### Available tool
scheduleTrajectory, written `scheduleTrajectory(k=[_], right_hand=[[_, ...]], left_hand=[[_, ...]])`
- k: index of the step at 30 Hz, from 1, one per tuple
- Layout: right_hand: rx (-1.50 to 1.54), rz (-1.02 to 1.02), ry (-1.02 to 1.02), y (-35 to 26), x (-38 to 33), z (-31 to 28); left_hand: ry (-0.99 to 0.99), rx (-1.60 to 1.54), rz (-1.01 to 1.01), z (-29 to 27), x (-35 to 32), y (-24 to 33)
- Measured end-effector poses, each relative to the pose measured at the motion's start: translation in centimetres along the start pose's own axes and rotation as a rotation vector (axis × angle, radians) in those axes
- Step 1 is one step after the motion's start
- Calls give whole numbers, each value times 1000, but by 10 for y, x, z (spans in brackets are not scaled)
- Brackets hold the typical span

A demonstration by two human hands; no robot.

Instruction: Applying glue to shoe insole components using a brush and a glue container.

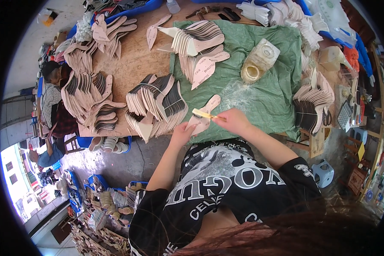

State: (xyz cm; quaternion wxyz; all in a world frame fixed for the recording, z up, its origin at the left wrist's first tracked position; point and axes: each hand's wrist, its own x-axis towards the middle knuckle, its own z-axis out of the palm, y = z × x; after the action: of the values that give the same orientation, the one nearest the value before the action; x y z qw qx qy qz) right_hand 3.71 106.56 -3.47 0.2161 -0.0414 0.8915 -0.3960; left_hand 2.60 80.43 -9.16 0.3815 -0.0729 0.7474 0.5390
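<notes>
My left hand (182, 133) grips the lower end of a pale pink shoe insole board (212, 101), which lies tilted over the green cloth's near edge. In my right hand (234, 121) is a small brush (204, 114), its pale, flat head lying across the insole board. The fingers are closed round the handle. Beyond my hands on the green cloth (281, 59) sits a cloudy plastic container (265, 54) with a round opening, crusted in yellowish residue. A fanned stack of insole boards (158, 104) stands left of my left hand.
More insole stacks stand on the wooden table (145, 57), among them a tied bundle (313, 102) at the right and a layered stack (198, 40) on the cloth. A blue stool (323, 174) stands at lower right. Another person (53, 89) sits at the table's left side.
</notes>
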Motion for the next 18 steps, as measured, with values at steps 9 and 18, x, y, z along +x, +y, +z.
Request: scheduleTrajectory(k=[9,18], right_hand=[[-309,197,207,55,-1,-43],[-402,638,266,103,35,-137]], left_hand=[[115,178,45,9,-11,26],[363,785,328,21,-23,61]])
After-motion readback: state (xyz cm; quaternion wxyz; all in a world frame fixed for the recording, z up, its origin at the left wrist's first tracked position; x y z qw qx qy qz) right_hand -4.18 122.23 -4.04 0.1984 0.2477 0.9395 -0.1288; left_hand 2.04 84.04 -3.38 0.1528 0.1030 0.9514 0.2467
